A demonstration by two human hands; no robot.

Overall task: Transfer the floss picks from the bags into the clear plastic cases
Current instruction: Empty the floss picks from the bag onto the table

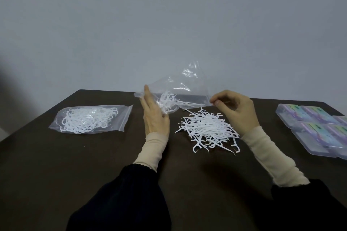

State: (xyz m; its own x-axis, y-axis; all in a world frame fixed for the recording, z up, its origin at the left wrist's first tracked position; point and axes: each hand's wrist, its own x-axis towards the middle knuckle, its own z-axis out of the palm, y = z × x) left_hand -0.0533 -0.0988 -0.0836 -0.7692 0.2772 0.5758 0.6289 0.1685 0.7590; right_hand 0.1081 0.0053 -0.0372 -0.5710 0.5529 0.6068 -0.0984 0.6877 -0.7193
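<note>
Two bags (90,119), loose picks (208,131), cases (315,129).

I count two bags (90,118) (180,88), one loose pile (206,129) of picks too many to count, and at least five cases (309,116), some cut by the edge.
</note>
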